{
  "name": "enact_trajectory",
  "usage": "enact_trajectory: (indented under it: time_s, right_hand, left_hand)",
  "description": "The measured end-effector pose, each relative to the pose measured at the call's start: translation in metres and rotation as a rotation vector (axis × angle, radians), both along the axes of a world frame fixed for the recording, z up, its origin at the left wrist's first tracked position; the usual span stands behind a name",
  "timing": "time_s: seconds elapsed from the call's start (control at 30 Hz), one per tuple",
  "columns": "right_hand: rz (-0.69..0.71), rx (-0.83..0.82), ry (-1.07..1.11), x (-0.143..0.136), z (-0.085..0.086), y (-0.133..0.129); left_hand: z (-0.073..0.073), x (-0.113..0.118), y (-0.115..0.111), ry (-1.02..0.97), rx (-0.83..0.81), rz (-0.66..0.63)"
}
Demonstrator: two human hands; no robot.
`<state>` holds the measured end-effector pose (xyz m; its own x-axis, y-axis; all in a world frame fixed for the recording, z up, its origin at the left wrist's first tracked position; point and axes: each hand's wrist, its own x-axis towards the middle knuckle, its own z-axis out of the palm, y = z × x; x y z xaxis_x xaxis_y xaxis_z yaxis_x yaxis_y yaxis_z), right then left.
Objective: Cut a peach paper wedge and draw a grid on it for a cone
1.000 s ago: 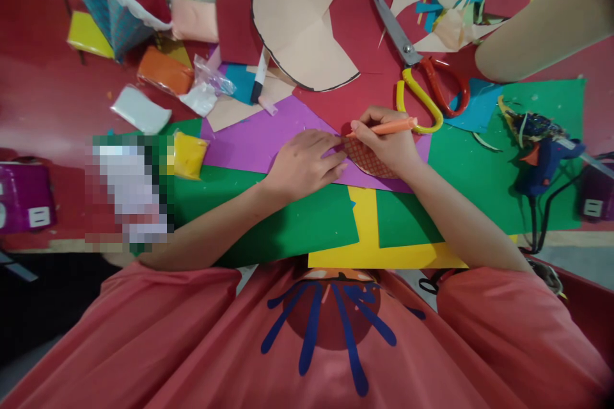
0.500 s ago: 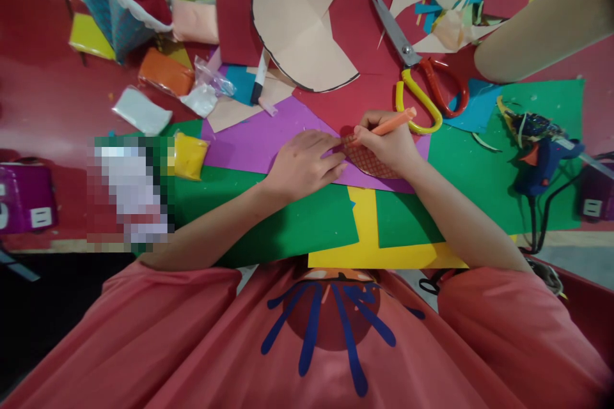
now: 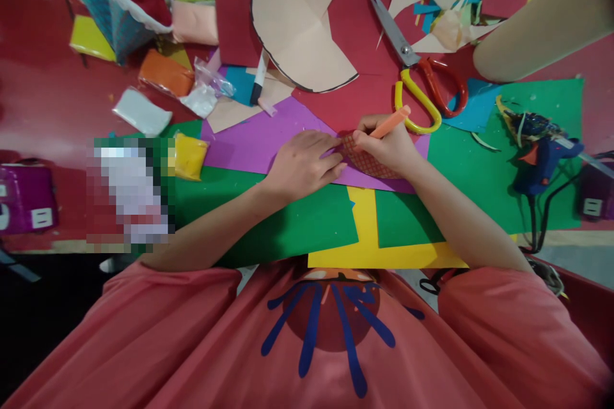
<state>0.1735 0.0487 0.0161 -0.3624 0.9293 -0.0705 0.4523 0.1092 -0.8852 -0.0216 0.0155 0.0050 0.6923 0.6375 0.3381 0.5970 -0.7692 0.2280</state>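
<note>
My right hand (image 3: 386, 144) grips an orange marker (image 3: 392, 123), its tip hidden behind the fingers, over a small brown paper piece (image 3: 371, 163) with a crosshatched pattern. My left hand (image 3: 306, 165) lies palm down with the fingers stretched out, their tips at the left end of that piece. Under both hands is a purple sheet (image 3: 240, 147) on top of green sheets (image 3: 288, 220). Scissors (image 3: 405, 54) with one yellow and one red handle lie just beyond my right hand.
Beyond the hands lies a black-outlined beige paper shape (image 3: 292, 25). A blue glue gun (image 3: 540, 163) rests at right, below a thick cardboard tube (image 3: 542, 19). Several packets, among them a yellow packet (image 3: 189, 156), and a blue patterned paper cone (image 3: 119, 19) are at left.
The orange marker has shifted and tilted slightly with my right hand, its rear end a little further left. My left hand stays in place on the purple sheet.
</note>
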Motion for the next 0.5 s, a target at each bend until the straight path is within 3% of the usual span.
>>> enact_trajectory:
  time_s: [0.33,0.5]
  right_hand:
    - [-0.049,0.041,-0.033,0.0014,0.0003,-0.0038]
    - [0.015,0.047,-0.052,0.0020,0.0001,-0.0019]
  left_hand:
    - [-0.0011,-0.0011,-0.0003,0.021,-0.036,0.010]
    - [-0.0010,-0.0007,-0.0007,0.011,0.008,0.005]
